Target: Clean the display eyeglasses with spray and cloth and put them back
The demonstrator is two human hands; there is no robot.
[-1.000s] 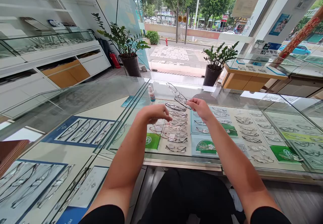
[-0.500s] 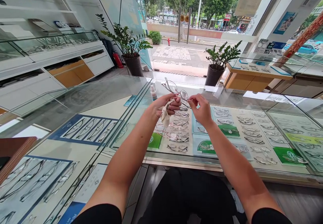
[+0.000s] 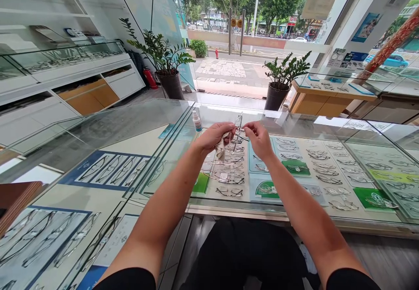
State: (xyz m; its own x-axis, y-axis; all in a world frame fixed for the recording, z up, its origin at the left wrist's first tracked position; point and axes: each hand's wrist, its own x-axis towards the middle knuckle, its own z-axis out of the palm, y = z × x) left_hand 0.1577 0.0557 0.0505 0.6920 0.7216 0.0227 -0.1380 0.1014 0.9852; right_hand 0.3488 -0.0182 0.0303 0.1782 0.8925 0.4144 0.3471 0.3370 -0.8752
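Above the glass display counter [image 3: 190,205], a pair of eyeglasses [image 3: 239,124] is held up between my two hands, turned nearly edge-on. My left hand [image 3: 216,136] is closed around one side of the eyeglasses and also grips a crumpled pale cloth [image 3: 221,151], which hangs below the fingers. My right hand [image 3: 261,139] has thumb and forefinger pinched at the other side of the frame; the exact contact point is too small to make out. A small white spray bottle [image 3: 197,122] stands on the glass just beyond my left hand.
Rows of eyeglasses [image 3: 229,192] lie under the counter glass, with more on a blue-edged tray [image 3: 108,168] at left. Potted plants [image 3: 172,85] flank the glass door ahead. A brown object [image 3: 19,203] juts in at the left edge.
The eyeglasses have turned from facing me at a slant to nearly edge-on and upright. My left hand has rotated and shifted slightly right, carrying the cloth along.
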